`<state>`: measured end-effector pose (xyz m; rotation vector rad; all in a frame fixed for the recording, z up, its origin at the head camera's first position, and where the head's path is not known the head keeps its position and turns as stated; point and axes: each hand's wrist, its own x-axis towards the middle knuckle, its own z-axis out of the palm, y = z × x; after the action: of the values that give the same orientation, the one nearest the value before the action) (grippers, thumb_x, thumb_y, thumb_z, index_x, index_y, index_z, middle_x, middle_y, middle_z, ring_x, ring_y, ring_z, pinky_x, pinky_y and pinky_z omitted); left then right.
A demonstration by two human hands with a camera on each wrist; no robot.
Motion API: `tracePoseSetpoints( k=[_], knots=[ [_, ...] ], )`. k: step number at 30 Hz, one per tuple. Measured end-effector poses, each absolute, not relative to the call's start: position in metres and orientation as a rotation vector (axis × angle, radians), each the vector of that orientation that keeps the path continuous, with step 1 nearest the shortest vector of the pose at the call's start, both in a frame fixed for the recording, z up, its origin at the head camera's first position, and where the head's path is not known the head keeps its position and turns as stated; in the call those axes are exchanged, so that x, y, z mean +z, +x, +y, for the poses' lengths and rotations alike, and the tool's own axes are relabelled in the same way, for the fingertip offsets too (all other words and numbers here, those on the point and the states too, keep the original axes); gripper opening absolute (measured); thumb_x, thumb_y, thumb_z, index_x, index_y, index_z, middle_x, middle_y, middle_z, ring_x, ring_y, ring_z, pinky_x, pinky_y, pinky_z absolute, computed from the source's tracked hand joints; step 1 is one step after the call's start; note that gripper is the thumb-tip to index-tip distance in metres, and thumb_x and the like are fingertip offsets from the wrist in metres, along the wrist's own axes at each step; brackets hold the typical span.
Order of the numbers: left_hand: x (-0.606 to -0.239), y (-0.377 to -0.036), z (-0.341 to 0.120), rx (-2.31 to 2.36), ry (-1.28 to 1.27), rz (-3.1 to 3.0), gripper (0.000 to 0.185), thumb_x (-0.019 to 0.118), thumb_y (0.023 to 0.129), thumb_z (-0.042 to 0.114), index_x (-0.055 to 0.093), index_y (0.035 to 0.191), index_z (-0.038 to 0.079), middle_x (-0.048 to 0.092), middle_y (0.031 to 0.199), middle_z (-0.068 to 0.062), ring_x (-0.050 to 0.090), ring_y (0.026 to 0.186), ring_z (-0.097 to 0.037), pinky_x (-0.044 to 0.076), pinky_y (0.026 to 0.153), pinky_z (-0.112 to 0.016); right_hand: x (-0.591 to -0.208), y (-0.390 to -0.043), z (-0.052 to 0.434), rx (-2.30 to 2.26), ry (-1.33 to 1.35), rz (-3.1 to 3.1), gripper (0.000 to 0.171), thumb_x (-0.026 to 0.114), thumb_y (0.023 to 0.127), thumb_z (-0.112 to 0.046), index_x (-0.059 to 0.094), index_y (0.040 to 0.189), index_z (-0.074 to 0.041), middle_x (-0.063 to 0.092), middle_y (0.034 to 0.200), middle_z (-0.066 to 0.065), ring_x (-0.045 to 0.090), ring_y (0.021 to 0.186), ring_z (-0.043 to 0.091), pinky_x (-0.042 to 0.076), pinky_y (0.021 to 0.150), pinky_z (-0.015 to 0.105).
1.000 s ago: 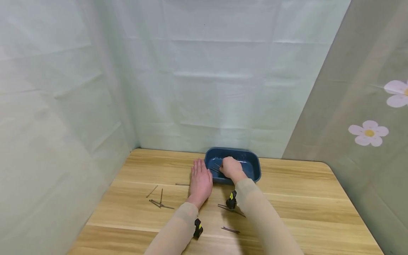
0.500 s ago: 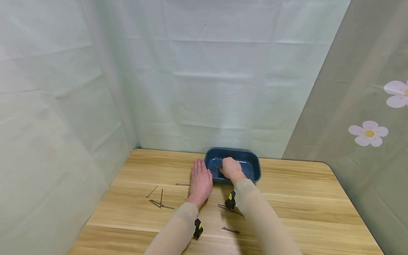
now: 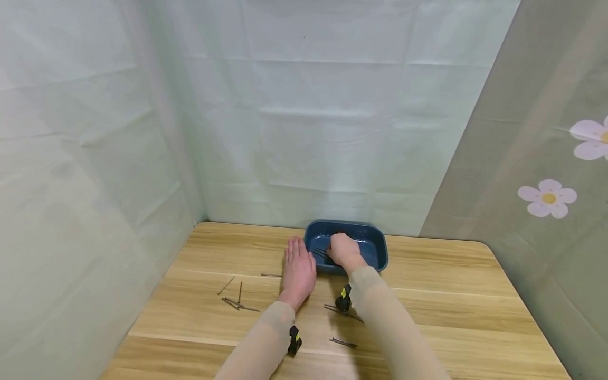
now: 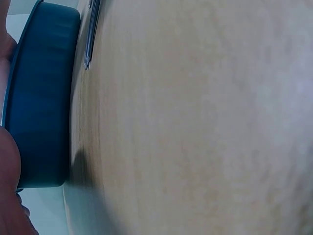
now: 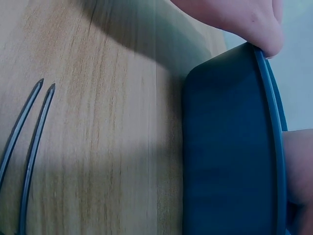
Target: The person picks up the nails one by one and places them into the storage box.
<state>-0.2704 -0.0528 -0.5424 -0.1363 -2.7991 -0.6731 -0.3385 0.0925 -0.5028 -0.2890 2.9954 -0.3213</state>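
A dark blue rectangular tray (image 3: 382,252) stands at the table's back edge. My left hand (image 3: 300,272) lies along its left side, fingers straight, the thumb side at the rim corner, as the right wrist view shows. My right hand (image 3: 345,250) reaches over the front rim into the tray with curled fingers. Several thin metal nails (image 3: 321,253) lie side by side in the tray, their ends emerging beneath the right fingers. The right fingertips are hidden behind the hand; the nail they pinch shows only in part.
Several nails (image 3: 240,306) lie scattered on the wooden table (image 3: 451,306), left of the left forearm. One nail (image 3: 271,274) lies beside the left hand. Between the forearms are two pairs, nails (image 3: 343,342) near the front and nails (image 5: 36,132) under the right wrist.
Inside the tray, a nail that stuck out at an angle by the right fingers has come down alongside the others. Both hands stay almost in place.
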Motion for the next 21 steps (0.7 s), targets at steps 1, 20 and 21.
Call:
tracePoseSetpoints(
  k=[1,20,21],
  knots=[
    [-0.543,-0.271,-0.053,-0.674,-0.135,-2.798,0.057,0.044,0.115,0.019,0.033,0.16,-0.013,0.032,0.168,-0.031,0.024,0.159,-0.044,0.024,0.128,-0.056,-0.502,-0.338,0.092,-0.323,-0.289,2.996,0.011,0.076,0.1,-0.019,0.08,0.096,-0.01,0.076,0.099,0.006,0.073,0.091,0.024,0.063,0.085,0.045],
    [-0.545,-0.273,-0.054,-0.688,-0.137,-2.797,0.057,0.043,0.115,0.02,0.033,0.16,-0.013,0.032,0.168,-0.03,0.024,0.16,-0.043,0.023,0.128,-0.055,-0.498,-0.338,0.103,-0.428,-0.221,2.997,0.013,0.073,0.102,-0.024,0.079,0.1,-0.012,0.074,0.098,0.003,0.065,0.082,0.02,0.061,0.085,0.044],
    [-0.545,-0.274,-0.054,-0.687,-0.135,-2.796,0.057,0.044,0.115,0.02,0.034,0.16,-0.013,0.032,0.168,-0.03,0.024,0.16,-0.043,0.023,0.128,-0.055,-0.497,-0.338,0.104,-0.432,-0.221,2.999,0.013,0.073,0.102,-0.024,0.079,0.101,-0.012,0.074,0.099,0.003,0.066,0.083,0.02,0.061,0.085,0.044]
  ],
)
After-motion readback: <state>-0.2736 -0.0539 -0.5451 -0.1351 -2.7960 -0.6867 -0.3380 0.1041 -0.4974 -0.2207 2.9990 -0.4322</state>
